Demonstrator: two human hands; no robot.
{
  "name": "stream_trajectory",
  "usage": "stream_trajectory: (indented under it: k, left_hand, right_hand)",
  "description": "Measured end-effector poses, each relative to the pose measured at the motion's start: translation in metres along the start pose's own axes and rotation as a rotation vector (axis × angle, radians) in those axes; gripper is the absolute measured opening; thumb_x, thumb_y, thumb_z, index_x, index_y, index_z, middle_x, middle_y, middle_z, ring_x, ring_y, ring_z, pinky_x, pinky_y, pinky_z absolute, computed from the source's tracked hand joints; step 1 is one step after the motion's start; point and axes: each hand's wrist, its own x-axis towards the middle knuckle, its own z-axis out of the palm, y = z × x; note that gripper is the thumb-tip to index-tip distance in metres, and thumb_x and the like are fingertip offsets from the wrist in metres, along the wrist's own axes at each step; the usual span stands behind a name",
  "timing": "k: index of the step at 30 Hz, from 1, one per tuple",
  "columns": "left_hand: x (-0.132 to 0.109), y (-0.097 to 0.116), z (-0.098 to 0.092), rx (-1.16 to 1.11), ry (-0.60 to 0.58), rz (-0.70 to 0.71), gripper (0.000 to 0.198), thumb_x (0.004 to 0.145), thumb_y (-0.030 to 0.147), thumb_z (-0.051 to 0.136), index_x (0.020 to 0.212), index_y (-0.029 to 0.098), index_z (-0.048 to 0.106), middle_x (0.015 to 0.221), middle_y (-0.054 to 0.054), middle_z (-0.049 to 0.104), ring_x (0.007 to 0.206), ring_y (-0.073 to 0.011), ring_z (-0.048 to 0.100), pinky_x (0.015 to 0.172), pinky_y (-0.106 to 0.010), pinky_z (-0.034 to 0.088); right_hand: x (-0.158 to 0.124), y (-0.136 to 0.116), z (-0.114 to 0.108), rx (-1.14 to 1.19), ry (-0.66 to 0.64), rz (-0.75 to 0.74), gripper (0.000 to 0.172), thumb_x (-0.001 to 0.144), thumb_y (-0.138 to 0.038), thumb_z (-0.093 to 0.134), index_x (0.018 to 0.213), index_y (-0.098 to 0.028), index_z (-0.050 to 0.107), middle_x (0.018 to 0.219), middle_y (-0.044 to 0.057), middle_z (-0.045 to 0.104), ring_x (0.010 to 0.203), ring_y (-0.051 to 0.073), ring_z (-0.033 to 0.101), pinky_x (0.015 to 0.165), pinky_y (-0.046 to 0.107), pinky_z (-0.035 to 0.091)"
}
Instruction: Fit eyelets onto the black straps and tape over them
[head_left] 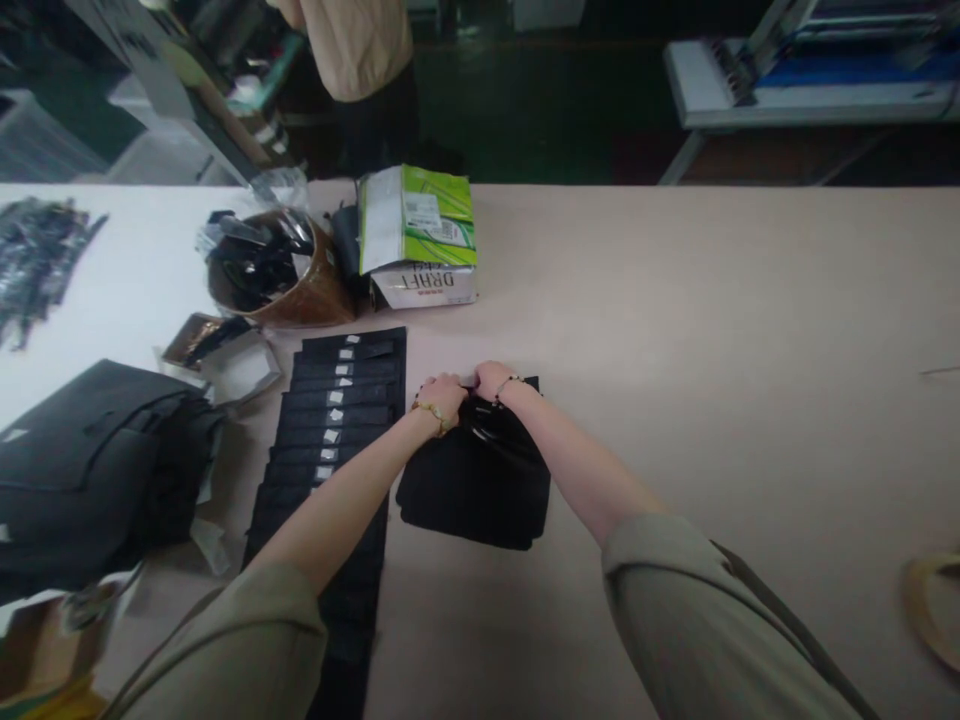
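Note:
Both hands pinch the top edge of a flat black glossy pouch (472, 495) lying on the pale pink tabletop (712, 300). My left hand (441, 398), with a gold bracelet at the wrist, holds the edge's left part. My right hand (495, 380) grips just beside it, and the two hands nearly touch. Left of the pouch lies a long overlapping row of black packets (341, 420) with small white labels. My left forearm crosses above that row and hides part of it.
A brown bucket (281, 275) holds black items, next to a green-and-white box (416, 220) on a white "DRAFT" carton (424, 287). A heap of black bags (97, 470) lies at left. A person (360, 50) stands beyond the table.

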Motion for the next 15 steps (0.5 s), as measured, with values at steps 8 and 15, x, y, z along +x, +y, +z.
stream_trajectory:
  k: [8,15]
  left_hand:
    - [-0.039,0.023,-0.01,-0.112,-0.059,0.151,0.026,0.072,0.031,0.068,0.098,0.024,0.07,0.094,-0.006,0.075,0.094,-0.0242,0.07,0.098,-0.04,0.049]
    - [-0.102,0.113,-0.059,0.075,-0.214,0.262,0.034,0.053,0.009,0.074,0.085,0.018,0.074,0.092,-0.011,0.077,0.088,-0.0272,0.072,0.074,-0.033,0.056]
  right_hand:
    - [-0.134,-0.022,0.01,0.202,0.038,-0.133,0.042,0.079,-0.051,0.066,0.108,-0.02,0.069,0.104,0.008,0.075,0.088,0.024,0.071,0.075,0.03,0.054]
    - [-0.275,-0.062,0.067,0.197,0.421,0.237,0.086,0.058,-0.053,0.08,0.132,-0.02,0.05,0.122,0.016,0.067,0.105,0.038,0.068,0.084,0.051,0.056]
